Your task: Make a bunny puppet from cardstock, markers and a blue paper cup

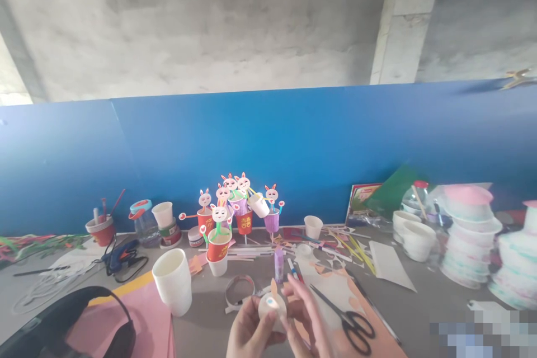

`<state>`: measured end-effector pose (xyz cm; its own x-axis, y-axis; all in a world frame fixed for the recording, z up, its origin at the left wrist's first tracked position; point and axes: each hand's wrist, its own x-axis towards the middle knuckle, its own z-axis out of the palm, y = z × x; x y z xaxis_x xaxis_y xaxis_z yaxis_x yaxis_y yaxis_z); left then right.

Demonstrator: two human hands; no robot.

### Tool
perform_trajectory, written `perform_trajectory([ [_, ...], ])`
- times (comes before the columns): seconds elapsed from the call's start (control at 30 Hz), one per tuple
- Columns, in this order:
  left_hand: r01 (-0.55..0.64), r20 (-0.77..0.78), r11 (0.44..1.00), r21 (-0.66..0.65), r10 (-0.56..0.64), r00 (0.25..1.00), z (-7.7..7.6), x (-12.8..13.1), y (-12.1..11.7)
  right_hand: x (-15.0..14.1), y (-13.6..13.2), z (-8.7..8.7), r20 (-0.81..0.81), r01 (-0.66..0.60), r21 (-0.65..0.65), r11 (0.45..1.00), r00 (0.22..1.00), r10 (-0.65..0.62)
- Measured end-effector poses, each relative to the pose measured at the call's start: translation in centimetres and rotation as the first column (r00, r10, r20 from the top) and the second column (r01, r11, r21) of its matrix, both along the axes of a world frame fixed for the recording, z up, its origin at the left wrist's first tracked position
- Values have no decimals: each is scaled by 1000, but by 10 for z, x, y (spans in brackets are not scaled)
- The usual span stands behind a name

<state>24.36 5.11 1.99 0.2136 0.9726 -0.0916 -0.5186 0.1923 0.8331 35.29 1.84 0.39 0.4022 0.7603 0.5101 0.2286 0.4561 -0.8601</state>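
A small round paper rabbit head (265,306) is between my two hands, low in the middle of the head view. One orange paper ear (274,287) stands up from its top edge, and a bluish-white spot shows on its face. My left hand (251,329) pinches the disc from the left, thumb across its front. From the right, my right hand (305,319) grips the disc's lower edge with thumb and fingers, its index finger raised. Black-handled scissors (356,329) lie right of my right hand. A tape roll (240,291) lies behind my left hand.
Finished rabbit-headed paper cups (218,243) stand at the back centre. A white cup (173,282) and pink paper (145,319) lie left, near a black headset (121,341) and glue gun (121,254). A purple glue stick (279,265) stands centrally; stacked painted cups (467,240) stand right.
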Motion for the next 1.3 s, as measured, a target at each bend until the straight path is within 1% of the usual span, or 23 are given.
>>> perform_trajectory([
  [0.13,2,-82,1000,15,0,997,1,-2,-2,4,7,-2,-62,-90,-50,995,994,87],
  [0.23,32,-57,999,-20,-33,998,2,-1,-3,6,10,-2,-110,-141,-99,985,985,130],
  [0.33,48,-32,997,-59,-50,998,2,-1,-3,7,11,-1,-130,-158,-118,980,981,143],
  [0.53,29,-14,998,-56,-30,999,2,-2,-4,7,8,4,-105,-184,-139,973,980,170],
  [0.67,30,-8,998,-60,-31,999,4,-2,-4,6,7,8,-124,-188,-129,974,977,172],
  [0.73,35,-9,998,-54,-35,999,4,-3,-4,9,4,13,-98,-193,-122,974,978,182],
  [0.77,39,-11,998,-48,-39,999,3,-4,-4,12,3,17,-55,-199,-123,972,980,193],
  [0.83,48,-23,998,-34,-49,999,2,-6,-3,20,-1,28,121,-216,-126,968,966,231],
  [0.87,53,-33,998,-24,-53,998,2,-7,-3,25,-3,35,253,-225,-122,967,935,249],
  [0.93,60,-63,998,2,-59,996,1,-9,-2,35,-7,49,506,-232,-81,969,828,241],
  [1.03,60,-105,997,45,-55,993,3,-11,-3,44,-9,65,738,-195,-97,976,643,202],
  [1.13,62,-145,994,89,-49,988,6,-11,-6,48,-9,73,857,-161,-80,984,492,150],
  [1.2,64,-184,990,126,-40,982,8,-11,-7,49,-7,76,895,-169,-46,985,431,115],
  [1.3,61,-225,985,159,-24,974,9,-12,-10,48,-5,80,926,-197,1,980,371,74],
])
